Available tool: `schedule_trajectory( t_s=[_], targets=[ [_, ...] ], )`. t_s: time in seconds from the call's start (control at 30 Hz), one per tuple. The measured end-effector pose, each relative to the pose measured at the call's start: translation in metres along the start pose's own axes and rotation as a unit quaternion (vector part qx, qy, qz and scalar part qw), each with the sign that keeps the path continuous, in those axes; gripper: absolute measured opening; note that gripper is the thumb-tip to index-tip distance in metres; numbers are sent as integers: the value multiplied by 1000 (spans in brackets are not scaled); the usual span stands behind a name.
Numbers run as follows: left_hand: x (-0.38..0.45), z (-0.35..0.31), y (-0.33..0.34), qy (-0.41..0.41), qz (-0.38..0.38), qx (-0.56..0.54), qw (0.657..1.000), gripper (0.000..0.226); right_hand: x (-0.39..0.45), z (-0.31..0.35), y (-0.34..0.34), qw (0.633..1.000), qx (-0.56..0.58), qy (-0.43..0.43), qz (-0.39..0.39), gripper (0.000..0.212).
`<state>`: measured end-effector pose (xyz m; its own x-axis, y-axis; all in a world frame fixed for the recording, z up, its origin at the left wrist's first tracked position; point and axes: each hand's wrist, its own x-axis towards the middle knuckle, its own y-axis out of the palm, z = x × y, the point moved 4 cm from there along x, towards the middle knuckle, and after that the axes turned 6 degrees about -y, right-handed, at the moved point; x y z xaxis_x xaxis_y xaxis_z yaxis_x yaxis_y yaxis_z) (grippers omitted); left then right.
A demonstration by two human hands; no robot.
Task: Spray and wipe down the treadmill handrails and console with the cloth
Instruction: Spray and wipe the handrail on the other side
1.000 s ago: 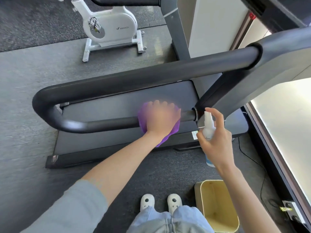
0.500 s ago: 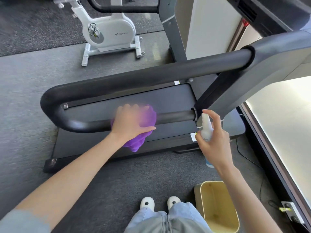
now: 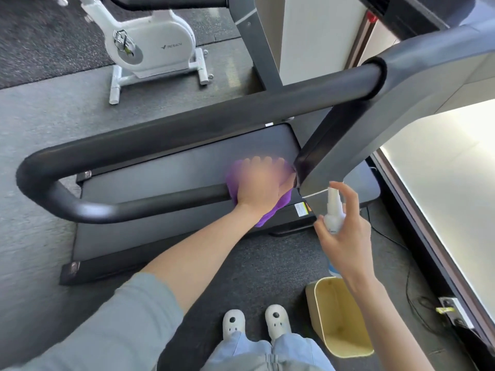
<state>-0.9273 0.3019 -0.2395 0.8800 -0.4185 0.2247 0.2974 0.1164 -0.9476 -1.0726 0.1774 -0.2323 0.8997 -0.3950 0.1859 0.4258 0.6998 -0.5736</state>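
Note:
A black looped treadmill handrail (image 3: 128,207) runs left to right across the view. My left hand (image 3: 261,183), blurred by motion, grips a purple cloth (image 3: 267,216) wrapped over the handrail's lower bar, right against the grey upright (image 3: 348,145). My right hand (image 3: 345,236) holds a small white spray bottle (image 3: 333,212) upright just right of the cloth, forefinger raised over the nozzle. The console is out of view at top right.
The treadmill belt (image 3: 174,167) lies below the rail. A cream bin (image 3: 340,317) stands on the floor by my white shoes (image 3: 254,321). A white exercise bike (image 3: 150,46) stands at the back left. Cables (image 3: 407,290) trail along the bright window sill at right.
My left hand slid the cloth left along the lower bar, then back right to the upright. The right hand with the bottle stayed almost still.

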Motion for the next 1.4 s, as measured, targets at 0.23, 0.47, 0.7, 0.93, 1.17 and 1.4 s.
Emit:
schedule_trajectory(
  t_s=[0.23, 0.47, 0.7, 0.93, 1.17, 1.4],
  targets=[
    [-5, 11, 1, 17, 32, -21, 999, 54, 9, 20, -2, 999, -6, -33, 10, 64],
    [-62, 142, -3, -82, -37, -31, 995, 51, 22, 69, 35, 993, 12, -102, 53, 64],
    [-106, 231, -1, -123, -81, 31, 989, 49, 8, 112, 78, 986, 25, -131, 101, 65],
    [-83, 188, -1, -153, -25, -16, 988, 54, -14, 101, 72, 990, 15, -120, 67, 65],
    [-48, 114, -1, -92, 12, -51, 994, 48, -26, 63, 28, 999, -15, -50, 13, 65],
    [-11, 35, -2, -44, 52, -64, 996, 47, -24, 51, -2, 999, -20, -22, -25, 62]
  ],
)
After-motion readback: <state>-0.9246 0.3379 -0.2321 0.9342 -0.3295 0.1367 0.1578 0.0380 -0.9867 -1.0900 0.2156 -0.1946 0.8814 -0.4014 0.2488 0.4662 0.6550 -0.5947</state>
